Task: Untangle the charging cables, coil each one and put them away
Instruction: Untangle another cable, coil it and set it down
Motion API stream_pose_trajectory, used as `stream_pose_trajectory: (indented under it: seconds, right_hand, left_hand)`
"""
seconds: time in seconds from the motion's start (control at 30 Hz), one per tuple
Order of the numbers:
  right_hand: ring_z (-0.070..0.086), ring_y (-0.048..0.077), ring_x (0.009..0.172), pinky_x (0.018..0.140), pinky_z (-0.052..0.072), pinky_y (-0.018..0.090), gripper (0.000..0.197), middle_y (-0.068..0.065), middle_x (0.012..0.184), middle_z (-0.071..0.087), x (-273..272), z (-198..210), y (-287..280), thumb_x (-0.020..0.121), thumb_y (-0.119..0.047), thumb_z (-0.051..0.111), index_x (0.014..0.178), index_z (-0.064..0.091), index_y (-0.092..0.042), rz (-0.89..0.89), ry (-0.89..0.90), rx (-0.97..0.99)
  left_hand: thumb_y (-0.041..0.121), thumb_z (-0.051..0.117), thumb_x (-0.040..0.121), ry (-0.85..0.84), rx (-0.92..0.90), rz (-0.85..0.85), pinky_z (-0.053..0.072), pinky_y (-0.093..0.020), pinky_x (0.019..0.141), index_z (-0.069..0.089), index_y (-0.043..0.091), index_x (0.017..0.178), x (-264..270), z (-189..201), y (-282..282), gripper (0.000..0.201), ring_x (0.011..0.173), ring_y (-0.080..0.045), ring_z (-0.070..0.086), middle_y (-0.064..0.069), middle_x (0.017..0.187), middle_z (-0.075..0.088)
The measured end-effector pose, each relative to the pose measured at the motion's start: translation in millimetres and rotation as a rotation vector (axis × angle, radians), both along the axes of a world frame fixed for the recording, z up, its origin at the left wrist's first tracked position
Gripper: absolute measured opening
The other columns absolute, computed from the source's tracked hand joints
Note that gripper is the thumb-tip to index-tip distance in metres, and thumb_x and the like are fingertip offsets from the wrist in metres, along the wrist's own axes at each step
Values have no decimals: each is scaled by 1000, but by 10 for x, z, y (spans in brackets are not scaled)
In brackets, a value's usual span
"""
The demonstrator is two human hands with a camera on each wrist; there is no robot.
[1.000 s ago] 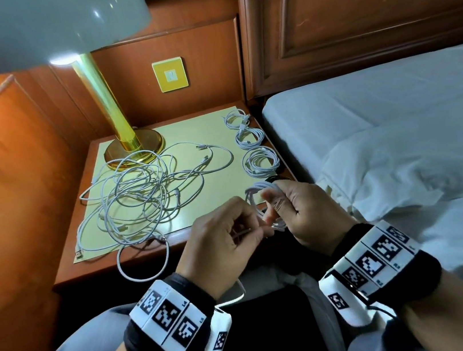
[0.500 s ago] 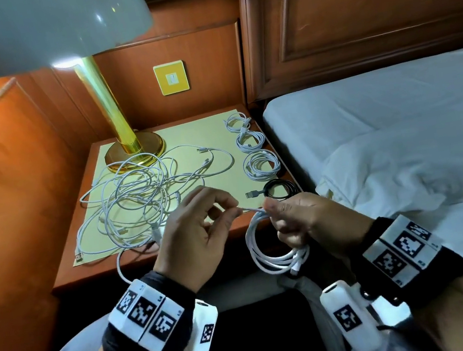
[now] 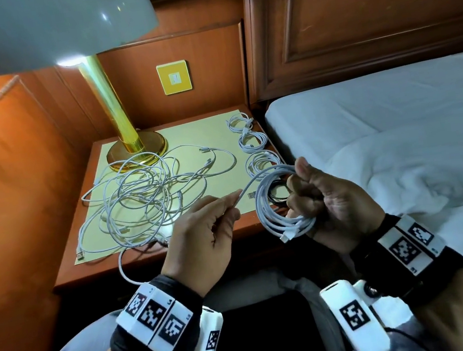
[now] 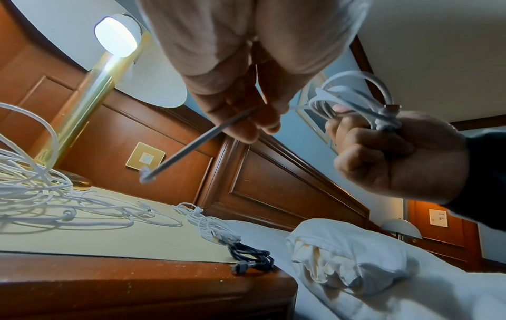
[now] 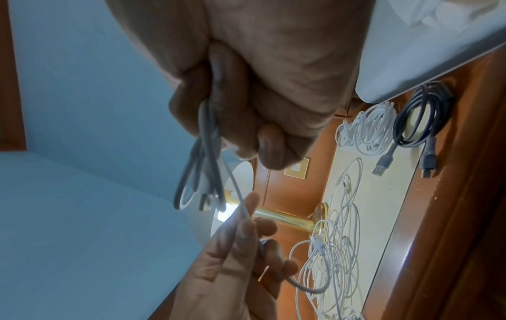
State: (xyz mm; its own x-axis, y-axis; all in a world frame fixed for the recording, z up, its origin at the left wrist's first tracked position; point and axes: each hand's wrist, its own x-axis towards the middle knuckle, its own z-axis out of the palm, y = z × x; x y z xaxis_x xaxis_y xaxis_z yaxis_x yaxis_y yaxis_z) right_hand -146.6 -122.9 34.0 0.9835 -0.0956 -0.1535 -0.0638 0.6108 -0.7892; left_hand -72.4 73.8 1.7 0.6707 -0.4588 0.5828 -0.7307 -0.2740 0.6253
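Observation:
My right hand (image 3: 302, 192) grips a white cable coil (image 3: 277, 207) of several loops, held upright over the nightstand's front edge; a plug hangs at its bottom. My left hand (image 3: 228, 205) pinches the coil's free end (image 3: 245, 194) between thumb and fingers, stretched straight to the left. In the left wrist view that end (image 4: 191, 149) juts past the fingers. A loose tangle of white cables (image 3: 149, 199) lies on the yellow mat (image 3: 188, 133). Three coiled white cables (image 3: 252, 142) and a black coiled cable (image 3: 278, 195) line the mat's right side.
A brass lamp (image 3: 113, 117) with a white shade stands at the back left of the wooden nightstand (image 3: 68, 278). One white cable loop (image 3: 124, 269) hangs over the front edge. The bed with white linen (image 3: 398, 135) is directly to the right.
My right hand has lifted the coil from below the nightstand edge up to mat level. My left hand has slid along the free end and drawn it straight to the left.

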Motion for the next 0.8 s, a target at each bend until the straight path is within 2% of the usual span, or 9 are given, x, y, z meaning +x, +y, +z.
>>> stream_pose_trajectory:
  seconds: [0.07,0.17,0.3,0.37,0.47,0.53,0.6,0.67,0.8]
  right_hand:
    - [27,6,37,46,25,21,41,-8,47,20,5,14,3,86,-43,54,57,31,-23,-24,16,17]
    - [23,6,39,50,17,26,42,-9,47,19,10,13,13,87,-42,52,60,27,-23,-33,16,-5]
    - [21,7,41,57,12,31,43,-9,48,20,1,12,22,87,-44,52,54,33,-24,-38,27,-29]
    - [20,8,42,59,10,32,42,-8,49,20,-3,18,38,86,-44,52,56,31,-24,-46,37,-34]
    - [13,12,48,67,8,36,40,-7,51,18,0,33,64,84,-45,54,62,29,-23,-87,59,-68]
    - [9,17,56,72,6,41,39,-6,53,18,4,46,76,84,-45,54,63,30,-22,-112,70,-85]
    - [10,17,57,68,7,39,40,-5,52,19,9,53,80,85,-46,53,62,31,-22,-121,83,-98]
    - [15,13,49,60,11,34,40,-5,49,22,12,60,75,85,-46,52,62,34,-21,-130,89,-100]
    - [21,7,41,58,12,31,35,-9,47,25,12,83,72,83,-44,55,60,41,-21,-149,62,-46]
  left_hand:
    - [15,62,93,11,8,13,54,-24,68,74,12,117,1,-12,11,27,74,-6,64,10,86,65]
    - [21,69,92,55,11,93,54,-20,66,79,16,102,9,-4,21,15,78,-6,66,11,88,70]
    - [24,74,87,115,41,157,45,-9,60,80,19,92,15,25,10,9,79,-7,64,12,85,71]
    - [24,76,86,181,68,150,46,-12,60,79,21,89,-7,19,6,5,73,-7,64,15,76,69]
    - [25,76,87,288,101,95,52,-23,60,77,27,90,-60,15,-4,4,58,-7,61,15,70,67]
    - [23,75,88,327,111,76,51,-24,57,73,30,90,-79,28,-15,8,53,-9,57,15,70,66]
    - [21,74,89,341,127,64,49,-21,57,70,32,88,-75,30,-15,12,53,-10,57,13,72,66]
    - [20,73,89,350,185,52,46,-15,59,70,31,88,-75,18,-12,11,57,-10,58,9,72,66]
    - [16,74,88,421,151,52,48,-17,61,64,26,87,-77,-11,-18,14,62,-9,62,11,75,68]
